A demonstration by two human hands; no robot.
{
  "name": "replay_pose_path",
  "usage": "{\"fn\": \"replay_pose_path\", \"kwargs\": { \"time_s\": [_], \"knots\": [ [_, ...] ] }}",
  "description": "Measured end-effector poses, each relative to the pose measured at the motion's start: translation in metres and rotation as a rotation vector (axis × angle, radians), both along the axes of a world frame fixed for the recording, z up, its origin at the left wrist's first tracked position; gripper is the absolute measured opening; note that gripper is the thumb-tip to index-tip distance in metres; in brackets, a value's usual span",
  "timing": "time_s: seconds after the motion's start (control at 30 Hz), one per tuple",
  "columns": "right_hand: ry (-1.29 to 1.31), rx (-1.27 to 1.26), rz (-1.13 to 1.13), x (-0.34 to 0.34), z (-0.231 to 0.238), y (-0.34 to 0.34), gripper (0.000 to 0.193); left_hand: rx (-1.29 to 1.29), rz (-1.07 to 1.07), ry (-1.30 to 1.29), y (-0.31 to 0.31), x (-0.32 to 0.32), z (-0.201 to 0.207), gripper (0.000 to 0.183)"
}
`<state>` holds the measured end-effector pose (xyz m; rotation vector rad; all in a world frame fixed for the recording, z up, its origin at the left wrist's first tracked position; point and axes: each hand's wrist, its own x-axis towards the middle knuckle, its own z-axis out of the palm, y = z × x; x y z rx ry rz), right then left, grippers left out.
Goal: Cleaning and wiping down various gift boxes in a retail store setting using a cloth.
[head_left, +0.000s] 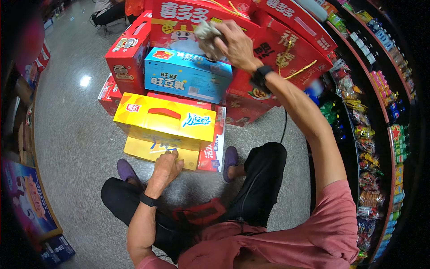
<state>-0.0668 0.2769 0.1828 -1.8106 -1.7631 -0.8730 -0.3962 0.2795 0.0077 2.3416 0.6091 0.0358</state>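
Note:
My right hand (237, 44) grips a crumpled grey-white cloth (208, 39) above the back edge of a blue carton (186, 76), in front of a large red gift box (177, 29). Whether the cloth touches either box I cannot tell. My left hand (166, 171) rests on the near side of a flat yellow box (136, 148), fingers stretched onto it. Just beyond it stands a bright yellow carton (165, 117) with a red carry handle (164, 113). A red and white box (212, 154) lies partly under the yellow ones.
More red gift boxes (127, 58) with yellow rope handles (299, 68) surround the stack. A curved shelf of packaged snacks and bottles (369, 134) runs along the right. Speckled floor (76, 130) lies to the left, with a poster board (29, 193) beyond. My feet in purple shoes (230, 162) flank the boxes.

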Motion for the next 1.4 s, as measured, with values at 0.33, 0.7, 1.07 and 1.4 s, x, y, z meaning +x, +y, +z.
{"fn": "replay_pose_path", "kwargs": {
  "time_s": [0.33, 0.7, 1.07, 1.4],
  "knots": [
    [-0.498, -0.009, 0.277, -0.028, 0.042, 0.126, 0.031, -0.034, 0.022, -0.129, -0.013, -0.013, 0.011, 0.019],
    [-0.619, -0.212, -0.027, 0.045, -0.022, 0.029, 0.020, 0.005, 0.009, -0.157, -0.005, -0.012, 0.004, 0.024],
    [-0.329, -0.260, -0.086, 0.055, -0.041, 0.000, 0.028, 0.028, -0.014, -0.148, -0.017, -0.002, 0.004, 0.022],
    [-0.539, -0.087, 0.127, -0.034, -0.015, 0.149, 0.018, 0.069, -0.083, -0.190, -0.034, -0.001, 0.001, 0.024]
  ]
}}
